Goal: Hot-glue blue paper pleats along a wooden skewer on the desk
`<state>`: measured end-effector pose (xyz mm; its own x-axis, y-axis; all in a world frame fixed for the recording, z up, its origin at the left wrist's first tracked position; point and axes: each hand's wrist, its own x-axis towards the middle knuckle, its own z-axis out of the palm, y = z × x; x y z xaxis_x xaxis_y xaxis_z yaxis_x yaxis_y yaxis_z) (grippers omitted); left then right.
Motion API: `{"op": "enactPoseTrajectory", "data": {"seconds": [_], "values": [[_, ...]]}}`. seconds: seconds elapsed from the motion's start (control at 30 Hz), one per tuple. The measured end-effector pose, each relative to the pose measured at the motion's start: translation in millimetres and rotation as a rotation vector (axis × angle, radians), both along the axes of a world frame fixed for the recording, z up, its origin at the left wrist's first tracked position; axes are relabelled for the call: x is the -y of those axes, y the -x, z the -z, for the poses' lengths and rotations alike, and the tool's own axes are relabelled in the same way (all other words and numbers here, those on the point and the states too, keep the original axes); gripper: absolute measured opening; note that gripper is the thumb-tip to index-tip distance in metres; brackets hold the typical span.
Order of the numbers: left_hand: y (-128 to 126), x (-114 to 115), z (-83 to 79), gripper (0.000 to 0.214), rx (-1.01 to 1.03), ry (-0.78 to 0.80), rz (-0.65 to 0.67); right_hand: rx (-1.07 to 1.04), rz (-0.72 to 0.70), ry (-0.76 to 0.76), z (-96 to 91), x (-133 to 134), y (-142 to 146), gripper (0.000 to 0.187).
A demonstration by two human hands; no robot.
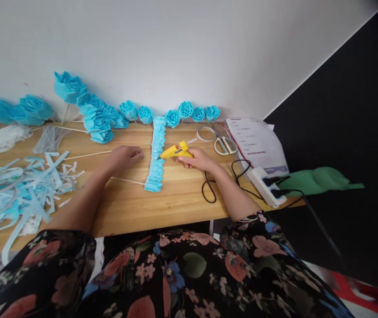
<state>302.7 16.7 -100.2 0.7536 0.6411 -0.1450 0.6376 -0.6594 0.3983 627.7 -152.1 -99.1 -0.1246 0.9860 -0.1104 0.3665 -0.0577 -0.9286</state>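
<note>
My right hand (197, 159) is wrapped around a yellow hot glue gun (177, 151). The gun's nozzle points left and meets a pleated light-blue crepe paper strip (156, 163), which lies lengthwise on the wooden table. Just left of that strip, my left hand (127, 157) rests low over the table with its fingers curled together; whatever they may hold is hidden. A thin stick (89, 155) runs to this hand's wrist, and a second stick (127, 180) reaches the lower end of the strip.
Blue paper flowers (96, 117) line the wall. Blue paper scraps (26, 190) and a tape roll (1, 181) cover the left side. White-handled scissors (224, 145), another tape roll (206, 134), printed sheets (258, 141) and a power strip (268, 187) with a black cord lie right.
</note>
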Motion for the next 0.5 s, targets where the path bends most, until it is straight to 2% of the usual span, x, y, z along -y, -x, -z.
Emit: {"op": "enactPoseTrajectory", "data": {"seconds": [0.17,0.5], "values": [[6,8,6.1,0.058,0.051,-0.011,-0.038,0.007,0.005,0.010,0.3,2,0,0.051],[5,12,-3.7,0.059,0.038,0.029,-0.044,-0.164,0.075,0.011,4.3,0,-3,0.064]]}}
